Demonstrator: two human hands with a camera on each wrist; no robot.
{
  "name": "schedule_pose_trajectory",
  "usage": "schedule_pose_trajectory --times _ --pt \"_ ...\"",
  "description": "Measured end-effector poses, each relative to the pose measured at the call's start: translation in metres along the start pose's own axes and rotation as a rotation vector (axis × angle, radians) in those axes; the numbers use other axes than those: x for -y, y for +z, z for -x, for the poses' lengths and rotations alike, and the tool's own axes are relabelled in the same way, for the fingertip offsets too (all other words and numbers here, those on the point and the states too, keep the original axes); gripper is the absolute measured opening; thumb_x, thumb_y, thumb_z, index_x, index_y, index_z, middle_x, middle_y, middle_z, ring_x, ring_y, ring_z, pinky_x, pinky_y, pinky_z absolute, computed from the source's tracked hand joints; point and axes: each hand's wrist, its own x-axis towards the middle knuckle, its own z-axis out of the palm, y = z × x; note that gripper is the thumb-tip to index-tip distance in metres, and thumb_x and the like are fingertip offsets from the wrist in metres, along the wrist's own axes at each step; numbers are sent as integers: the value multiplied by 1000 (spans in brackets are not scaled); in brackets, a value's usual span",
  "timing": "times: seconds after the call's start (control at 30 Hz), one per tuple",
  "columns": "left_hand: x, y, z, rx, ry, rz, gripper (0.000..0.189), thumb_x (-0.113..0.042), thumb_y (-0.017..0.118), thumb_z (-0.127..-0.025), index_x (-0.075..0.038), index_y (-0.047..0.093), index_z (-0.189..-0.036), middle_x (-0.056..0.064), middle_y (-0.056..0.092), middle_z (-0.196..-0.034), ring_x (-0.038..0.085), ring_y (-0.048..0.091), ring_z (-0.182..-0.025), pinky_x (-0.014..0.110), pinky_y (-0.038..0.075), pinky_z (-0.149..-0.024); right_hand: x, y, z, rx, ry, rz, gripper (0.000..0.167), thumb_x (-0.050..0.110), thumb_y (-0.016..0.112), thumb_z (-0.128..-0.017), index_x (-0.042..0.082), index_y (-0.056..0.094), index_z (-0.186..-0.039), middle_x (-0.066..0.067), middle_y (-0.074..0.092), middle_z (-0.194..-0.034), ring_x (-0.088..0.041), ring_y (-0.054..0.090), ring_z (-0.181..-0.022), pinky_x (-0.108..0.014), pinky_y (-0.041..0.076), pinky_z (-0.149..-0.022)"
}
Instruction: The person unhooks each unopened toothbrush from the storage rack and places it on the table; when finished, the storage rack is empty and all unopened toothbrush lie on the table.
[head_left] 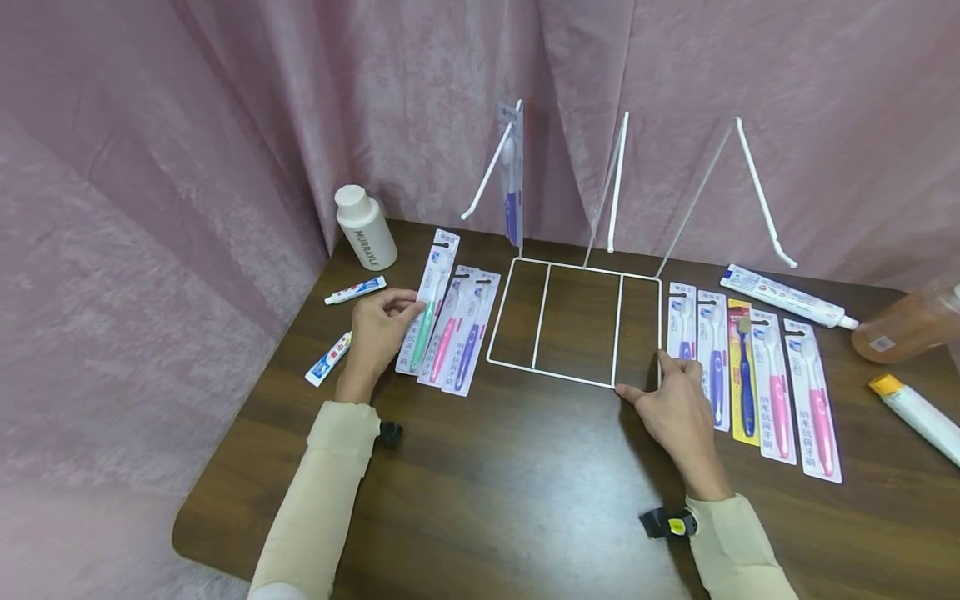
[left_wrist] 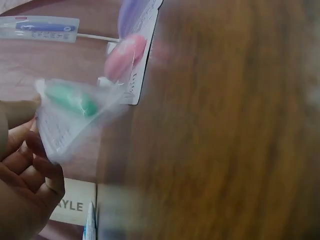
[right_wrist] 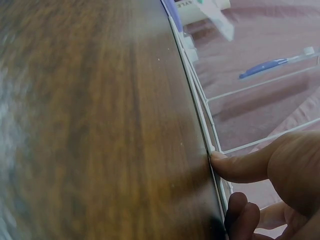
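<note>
My left hand (head_left: 381,329) pinches the edge of a packaged green toothbrush (head_left: 427,312), its pack tilted up off the table in the left wrist view. Beside it lie a packaged pink toothbrush (head_left: 442,342) and a packaged purple toothbrush (head_left: 469,346). A white wire display rack (head_left: 551,373) with three upright hooked arms stands mid-table. One packaged purple toothbrush (head_left: 512,187) hangs on its left hook. My right hand (head_left: 678,408) holds the rack's front right corner, thumb on the front bar and index finger at the right bar; its other fingers are curled in the right wrist view.
Right of the rack lie several packaged toothbrushes (head_left: 780,392), a toothpaste tube (head_left: 783,296), a yellow-capped tube (head_left: 918,417) and a brownish clear container (head_left: 903,329). At left are a white bottle (head_left: 366,229) and two small toothpaste tubes (head_left: 356,290). A pink curtain (head_left: 427,100) hangs behind.
</note>
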Motion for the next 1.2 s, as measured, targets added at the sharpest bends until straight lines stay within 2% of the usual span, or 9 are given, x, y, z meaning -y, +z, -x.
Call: schedule_pose_trajectory --times 0.23,0.4,0.63,0.83,1.2 --pt "5 1 -9 -15 -17 -118 23 -17 82 -105 2 85 -117 23 86 -109 15 71 -87 16 50 -73 0 -3 -1 -6 -2 -3 105 40 88 -100 -10 33 -174 -45 39 -163 -57 60 -117 -68 54 -95" --pt "8 1 -10 18 -32 -184 24 -17 82 -105 3 86 -118 24 86 -109 23 75 -90 21 52 -76 1 -4 -1 -8 -2 0 105 41 88 -100 -10 34 -174 -46 40 -162 -56 60 -115 -67 54 -93" --pt "14 3 -11 81 -124 -250 27 -22 78 -109 -1 85 -126 20 85 -116 27 75 -100 32 55 -85 1 -3 0 1 2 -3 105 41 87 -100 -10 33 -174 -46 38 -163 -57 60 -118 -69 54 -96" --pt "18 3 -11 120 -121 -272 30 -20 76 -109 0 82 -131 21 82 -119 30 74 -105 39 57 -92 0 -3 0 -3 -2 1 105 41 87 -100 -10 33 -174 -46 39 -163 -59 60 -120 -70 54 -97" --pt "19 0 -10 155 -117 -280 31 -16 76 -109 -1 81 -136 21 80 -123 32 72 -110 45 57 -100 1 0 -1 12 11 1 105 40 87 -101 -10 32 -174 -46 37 -164 -56 58 -118 -68 54 -96"
